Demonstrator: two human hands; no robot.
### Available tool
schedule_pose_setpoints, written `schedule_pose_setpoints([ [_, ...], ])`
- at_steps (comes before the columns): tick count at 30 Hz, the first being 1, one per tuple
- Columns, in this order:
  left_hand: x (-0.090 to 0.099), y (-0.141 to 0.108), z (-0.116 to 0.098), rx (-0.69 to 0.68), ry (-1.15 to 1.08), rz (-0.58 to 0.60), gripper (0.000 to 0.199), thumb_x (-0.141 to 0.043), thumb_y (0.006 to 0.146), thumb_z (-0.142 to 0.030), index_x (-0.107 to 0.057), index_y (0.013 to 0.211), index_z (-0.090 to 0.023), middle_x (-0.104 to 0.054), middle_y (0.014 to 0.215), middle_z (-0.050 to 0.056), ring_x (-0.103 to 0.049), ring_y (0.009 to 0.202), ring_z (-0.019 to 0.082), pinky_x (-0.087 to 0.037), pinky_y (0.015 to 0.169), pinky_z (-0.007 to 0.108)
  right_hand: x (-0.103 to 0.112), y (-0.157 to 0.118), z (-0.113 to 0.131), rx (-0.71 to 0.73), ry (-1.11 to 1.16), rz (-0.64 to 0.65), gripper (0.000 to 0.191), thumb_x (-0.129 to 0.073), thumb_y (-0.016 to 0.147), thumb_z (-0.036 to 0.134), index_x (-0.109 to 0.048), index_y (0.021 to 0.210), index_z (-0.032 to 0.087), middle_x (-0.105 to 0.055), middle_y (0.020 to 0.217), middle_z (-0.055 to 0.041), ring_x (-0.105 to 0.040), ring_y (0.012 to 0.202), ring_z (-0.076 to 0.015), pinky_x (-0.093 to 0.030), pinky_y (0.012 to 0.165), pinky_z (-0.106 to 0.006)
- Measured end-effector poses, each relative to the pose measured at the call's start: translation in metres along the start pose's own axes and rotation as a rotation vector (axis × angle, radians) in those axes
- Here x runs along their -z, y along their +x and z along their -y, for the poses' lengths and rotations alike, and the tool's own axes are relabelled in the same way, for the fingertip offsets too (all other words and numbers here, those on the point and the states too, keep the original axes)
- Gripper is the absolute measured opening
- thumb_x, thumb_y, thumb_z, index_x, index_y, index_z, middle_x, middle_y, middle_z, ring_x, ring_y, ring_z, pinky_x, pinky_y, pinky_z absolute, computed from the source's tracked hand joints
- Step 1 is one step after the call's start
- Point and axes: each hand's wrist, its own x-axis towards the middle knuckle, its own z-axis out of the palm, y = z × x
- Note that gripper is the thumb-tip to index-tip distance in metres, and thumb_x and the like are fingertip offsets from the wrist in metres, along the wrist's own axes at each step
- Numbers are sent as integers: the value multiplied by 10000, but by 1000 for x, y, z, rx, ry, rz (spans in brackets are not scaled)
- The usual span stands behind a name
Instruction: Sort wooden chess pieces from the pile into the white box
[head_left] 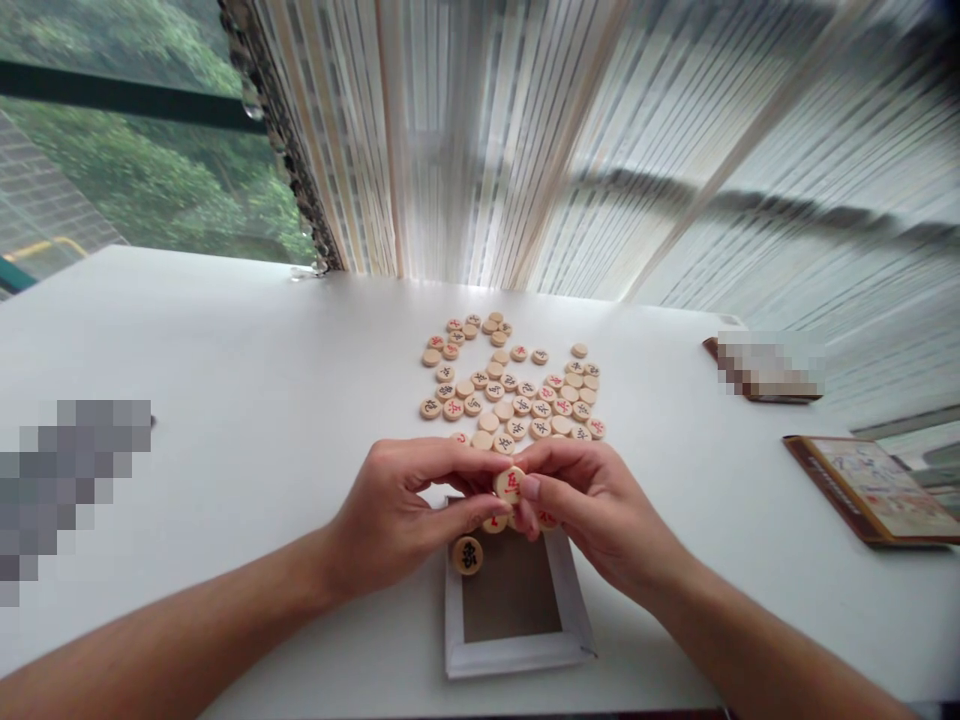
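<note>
Between the fingertips of my left hand [409,500] and my right hand [589,490] is a round wooden Chinese chess piece [510,486] with a red character, tilted towards me. Both hands pinch it, over the far end of a shallow white box [517,655] with a brown bottom. A piece with a black character [468,556] rests at the box's left side. More pieces lie in the far end of the box, partly hidden by my fingers. Beyond my hands, several loose pieces [495,392] are spread on the table, some face up in red or black, others blank side up.
The white table [262,400] reaches back to a striped curtain [480,150] and a window. At the right lie two flat brown-edged items [877,490] [772,375]. A blurred-out grey object [67,490] is at the left edge.
</note>
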Motion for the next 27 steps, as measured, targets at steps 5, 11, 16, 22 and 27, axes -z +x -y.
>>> schedule_pose_setpoints([
  [5, 0, 0, 0, -23, -4, -15, 277, -854, 850, -108, -841, 1124, -141, -852, 930, 71, -802, 788, 150, -638, 724, 180, -3, -1, 1, -41, 42, -24, 256, -1010, 674, 219, -823, 841, 166, -774, 695, -9, -667, 579, -78, -552, 553, -135],
  [11, -1, 2, -2, -79, 6, 9, 286, -834, 845, -41, -844, 1108, -153, -859, 934, 48, -807, 779, 128, -635, 741, 141, -4, 1, 0, -78, 49, -46, 284, -1032, 612, 183, -789, 755, 157, -749, 617, 1, -642, 513, -71, -525, 504, -122],
  [16, -2, 2, -3, -107, -5, 18, 301, -825, 836, -10, -842, 1103, -147, -857, 914, 41, -806, 752, 120, -630, 709, 118, -4, 1, 0, -84, 16, -55, 313, -1043, 592, 210, -766, 726, 154, -735, 599, 7, -620, 477, -73, -512, 471, -136],
  [22, -2, 3, -5, -113, -17, 35, 310, -823, 842, -19, -839, 1122, -152, -850, 870, 41, -793, 718, 121, -639, 709, 140, -5, -1, 2, -29, -60, -31, 259, -982, 731, 297, -774, 754, 143, -720, 589, -2, -616, 498, -75, -503, 495, -146],
  [27, -1, 3, -3, -108, 11, 5, 292, -846, 830, -47, -842, 1105, -144, -854, 895, 58, -791, 716, 130, -645, 702, 158, -4, -2, 5, -1, -86, -5, 236, -951, 780, 335, -811, 819, 149, -738, 634, -19, -633, 533, -88, -519, 511, -160],
])
